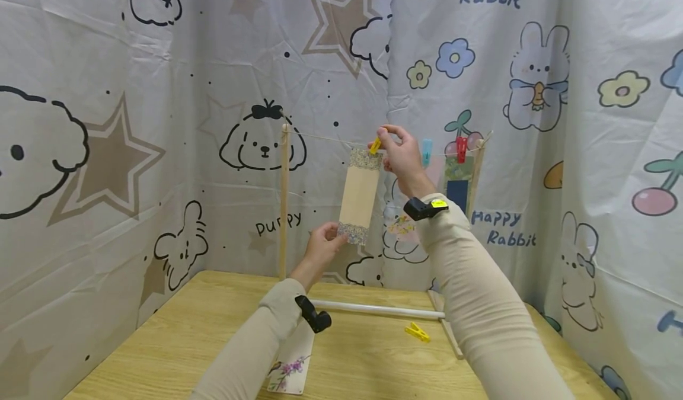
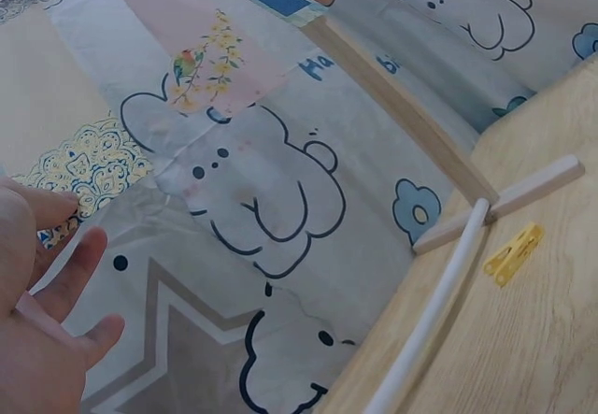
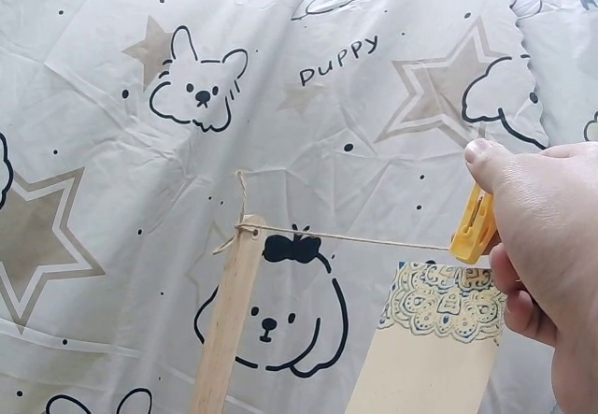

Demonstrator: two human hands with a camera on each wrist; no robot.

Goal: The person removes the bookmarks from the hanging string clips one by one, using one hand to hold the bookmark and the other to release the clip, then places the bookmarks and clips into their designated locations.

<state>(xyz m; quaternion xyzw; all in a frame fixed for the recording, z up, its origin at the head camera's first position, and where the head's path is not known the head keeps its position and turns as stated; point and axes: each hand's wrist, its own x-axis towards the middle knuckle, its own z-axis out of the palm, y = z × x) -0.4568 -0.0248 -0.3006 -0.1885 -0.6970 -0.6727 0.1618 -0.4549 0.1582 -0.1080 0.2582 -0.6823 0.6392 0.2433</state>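
Overall, patterned curtains rise close behind the back edge of the wooden table. Open space parts the left post from the beige card, tilted slightly at the string; the left hand pinches its lower corner, the right hand a yellow clothespin at its top edge.

Above your left grip, open room is lying between the wooden post and the patterned card, under the string. Rightward, the blue clip is obstructing your right grip; the white rod is crossing low.
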